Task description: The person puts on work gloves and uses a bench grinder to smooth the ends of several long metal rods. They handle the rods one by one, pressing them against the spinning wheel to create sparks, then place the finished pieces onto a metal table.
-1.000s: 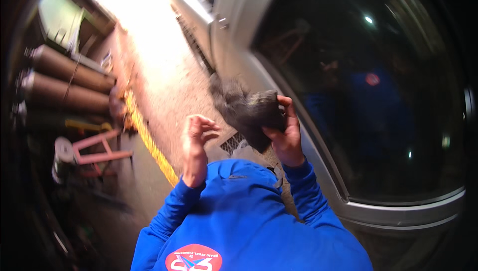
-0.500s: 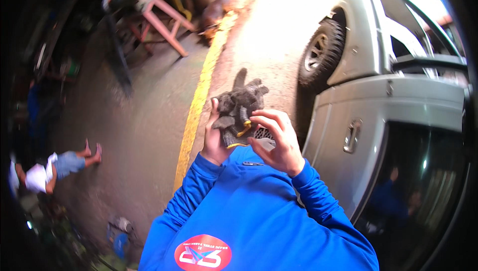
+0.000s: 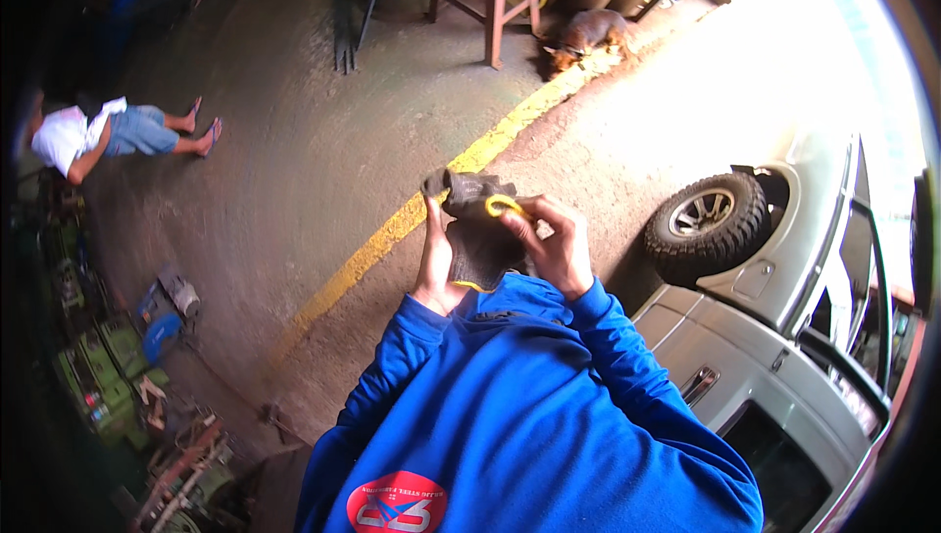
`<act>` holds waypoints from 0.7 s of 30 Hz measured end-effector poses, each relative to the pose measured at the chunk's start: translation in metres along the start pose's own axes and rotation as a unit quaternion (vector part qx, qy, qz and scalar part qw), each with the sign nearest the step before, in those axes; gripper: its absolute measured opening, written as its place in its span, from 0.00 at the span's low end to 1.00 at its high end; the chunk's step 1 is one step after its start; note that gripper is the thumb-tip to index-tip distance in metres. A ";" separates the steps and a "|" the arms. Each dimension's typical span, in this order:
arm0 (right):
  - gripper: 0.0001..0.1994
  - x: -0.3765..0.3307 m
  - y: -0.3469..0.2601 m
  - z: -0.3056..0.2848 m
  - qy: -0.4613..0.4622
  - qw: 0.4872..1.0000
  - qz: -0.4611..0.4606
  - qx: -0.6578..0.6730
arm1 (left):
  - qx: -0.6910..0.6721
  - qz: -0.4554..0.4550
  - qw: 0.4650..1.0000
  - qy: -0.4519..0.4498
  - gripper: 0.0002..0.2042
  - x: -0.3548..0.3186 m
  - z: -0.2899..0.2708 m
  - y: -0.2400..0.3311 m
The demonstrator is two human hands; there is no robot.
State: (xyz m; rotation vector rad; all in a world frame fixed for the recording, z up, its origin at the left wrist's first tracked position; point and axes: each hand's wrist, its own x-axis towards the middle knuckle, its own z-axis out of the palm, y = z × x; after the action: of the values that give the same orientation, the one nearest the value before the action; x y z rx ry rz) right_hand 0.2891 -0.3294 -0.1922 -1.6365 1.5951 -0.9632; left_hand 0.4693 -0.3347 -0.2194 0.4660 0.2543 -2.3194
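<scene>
A pair of dark grey knit work gloves with yellow-edged cuffs is held up in front of my chest. My left hand supports them from the left side, its thumb pointing up along the fabric. At the upper right, my right hand pinches a rolled yellow cuff between thumb and fingers. Some of my left fingers are hidden behind the gloves. Blue long sleeves cover both forearms.
A silver vehicle with a knobby tyre stands at right. A dog lies by the yellow floor line, near a red metal stand. Far left are a person, a blue power tool and green machinery.
My right hand, earlier with fingers spread beside the gloves, has closed on a yellow cuff. My view has turned, so the vehicle and stand appear shifted.
</scene>
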 end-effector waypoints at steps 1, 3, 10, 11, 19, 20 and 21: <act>0.12 0.013 0.002 0.007 0.001 0.997 0.060 0.050 | -0.006 0.006 0.999 0.047 0.41 -0.004 0.014 0.008; 0.13 0.044 -0.008 0.006 -0.033 0.970 0.169 0.171 | 0.028 0.024 0.994 0.106 0.38 -0.007 0.022 0.026; 0.14 0.123 -0.020 0.019 -0.074 0.983 -0.168 0.006 | 0.038 0.105 0.988 0.104 0.30 0.030 0.045 0.080; 0.15 0.128 -0.025 0.023 -0.076 0.965 -0.247 -0.038 | 0.067 0.129 0.983 0.112 0.29 0.035 0.049 0.085; 0.32 0.188 -0.034 0.028 0.052 0.991 -0.119 0.041 | 0.173 0.315 0.922 0.143 0.16 0.090 0.087 0.129; 0.40 0.195 -0.019 0.032 0.036 0.991 -0.060 0.113 | 0.149 0.351 0.912 0.149 0.16 0.099 0.095 0.134; 0.35 0.199 -0.012 0.036 -0.023 0.965 0.061 0.255 | 0.152 0.358 0.909 0.150 0.16 0.108 0.099 0.140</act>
State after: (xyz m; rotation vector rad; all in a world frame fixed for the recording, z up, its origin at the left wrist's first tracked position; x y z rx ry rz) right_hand 0.3239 -0.5293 -0.1884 -1.1813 1.2621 -1.1448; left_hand 0.4724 -0.5330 -0.1781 0.9043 -0.1308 -1.5583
